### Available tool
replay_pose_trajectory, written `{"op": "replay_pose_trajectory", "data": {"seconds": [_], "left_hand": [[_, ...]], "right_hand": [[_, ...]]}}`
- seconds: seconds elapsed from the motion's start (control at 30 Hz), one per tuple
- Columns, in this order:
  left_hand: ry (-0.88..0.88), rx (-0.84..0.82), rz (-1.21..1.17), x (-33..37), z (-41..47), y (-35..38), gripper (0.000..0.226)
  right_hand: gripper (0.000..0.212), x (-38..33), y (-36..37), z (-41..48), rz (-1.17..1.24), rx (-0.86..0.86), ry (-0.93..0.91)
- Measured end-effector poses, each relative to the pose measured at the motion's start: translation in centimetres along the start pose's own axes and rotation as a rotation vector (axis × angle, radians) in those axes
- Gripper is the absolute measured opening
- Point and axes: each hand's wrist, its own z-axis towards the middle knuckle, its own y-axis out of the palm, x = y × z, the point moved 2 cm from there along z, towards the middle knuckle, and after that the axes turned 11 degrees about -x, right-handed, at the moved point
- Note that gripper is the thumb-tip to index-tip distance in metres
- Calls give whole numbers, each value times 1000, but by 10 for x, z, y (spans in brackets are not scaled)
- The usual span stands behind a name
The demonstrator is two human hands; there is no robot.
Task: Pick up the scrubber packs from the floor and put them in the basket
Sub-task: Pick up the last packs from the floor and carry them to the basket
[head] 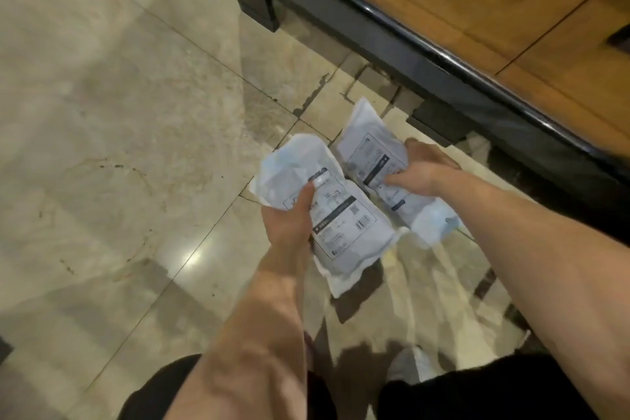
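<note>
Single head view (worn), looking steeply down, close over floor near cabinet.

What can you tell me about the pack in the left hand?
The left pack is a flat, soft pouch of crinkled whitish plastic with a printed label: dark band, small text and barcodes. It is sealed as far as shows, its contents unclear. The left hand grips its left edge, thumb on top, holding it tilted above the floor. Its upper right edge lies close beside the right pack; contact cannot be told.
</note>
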Motion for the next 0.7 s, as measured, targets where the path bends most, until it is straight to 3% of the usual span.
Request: {"op": "replay_pose_trajectory", "data": {"seconds": [0.17, 0.43, 0.7], "left_hand": [[-94, -44, -84, 91, -104, -35, 50], [-225, -63, -45, 224, -332, -104, 72], [-195, -396, 140, 301, -472, -106, 61]], "right_hand": [[69, -19, -39, -133, 177, 1, 8], [65, -50, -120, -410, 432, 21, 8], [61, -21, -160, -598, 599, 172, 53]]}}
